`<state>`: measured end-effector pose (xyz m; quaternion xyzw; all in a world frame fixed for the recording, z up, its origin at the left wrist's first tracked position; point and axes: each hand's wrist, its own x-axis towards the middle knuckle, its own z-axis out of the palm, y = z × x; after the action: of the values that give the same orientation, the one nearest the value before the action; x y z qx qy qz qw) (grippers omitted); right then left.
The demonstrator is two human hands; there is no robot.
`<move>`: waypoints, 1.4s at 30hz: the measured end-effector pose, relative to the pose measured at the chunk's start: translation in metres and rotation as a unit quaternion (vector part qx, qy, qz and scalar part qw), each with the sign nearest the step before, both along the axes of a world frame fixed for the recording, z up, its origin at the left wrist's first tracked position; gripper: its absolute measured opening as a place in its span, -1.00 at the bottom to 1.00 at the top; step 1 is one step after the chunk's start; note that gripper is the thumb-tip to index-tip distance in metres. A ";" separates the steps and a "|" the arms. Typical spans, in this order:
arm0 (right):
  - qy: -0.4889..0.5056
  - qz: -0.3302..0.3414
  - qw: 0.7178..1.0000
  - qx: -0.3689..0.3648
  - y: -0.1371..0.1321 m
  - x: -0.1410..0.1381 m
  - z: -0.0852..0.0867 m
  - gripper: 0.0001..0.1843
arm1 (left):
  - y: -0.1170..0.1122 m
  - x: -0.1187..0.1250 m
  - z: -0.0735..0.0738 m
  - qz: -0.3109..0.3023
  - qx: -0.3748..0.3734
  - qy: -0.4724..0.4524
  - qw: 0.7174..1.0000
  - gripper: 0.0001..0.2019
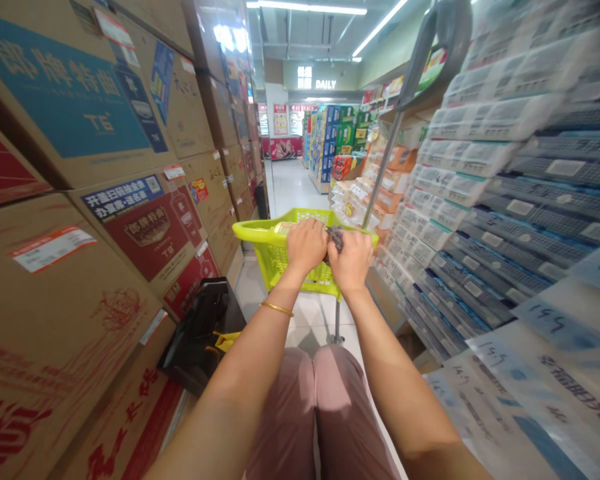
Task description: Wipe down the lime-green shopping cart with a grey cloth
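A lime-green shopping cart [270, 261] with a latticed plastic basket stands in the aisle in front of me. My left hand [306, 247] is closed over its near handle, fingers wrapped round and pointing away. Right beside it, my right hand [351, 259] also grips the handle. Between the two hands shows a small dark grey, crumpled thing [335, 237]; what it is I cannot make out. A thin gold bangle [277, 309] circles my left wrist. My hands partly hide the inside of the basket.
Stacked cardboard cartons [145, 233] wall the left side, with a black box [205, 327] low beside them. Wrapped packs of tissue paper [460, 180] are piled on the right. A metal pole [385, 160] rises by the cart's right side. Further shelves [325, 143] stand down the aisle.
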<state>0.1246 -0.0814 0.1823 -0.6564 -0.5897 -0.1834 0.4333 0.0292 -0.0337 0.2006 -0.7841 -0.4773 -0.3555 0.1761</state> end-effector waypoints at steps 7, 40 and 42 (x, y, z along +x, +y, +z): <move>-0.043 -0.020 0.999 -0.019 0.007 0.029 0.006 -0.71 | -0.001 0.000 0.001 -0.007 -0.006 0.007 1.000 -0.75; -0.107 0.070 0.992 -0.020 -0.007 0.032 0.011 -0.75 | -0.008 -0.005 0.001 -0.053 0.014 0.071 0.996 -0.63; -0.079 0.065 0.995 -0.008 -0.005 0.041 0.008 -0.77 | -0.007 -0.007 -0.002 -0.062 0.028 0.069 0.995 -0.59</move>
<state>0.1656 -0.0863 0.1908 -0.6034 -0.6650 -0.2014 0.3915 0.0226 -0.0408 0.1983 -0.8299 -0.4042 -0.3237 0.2077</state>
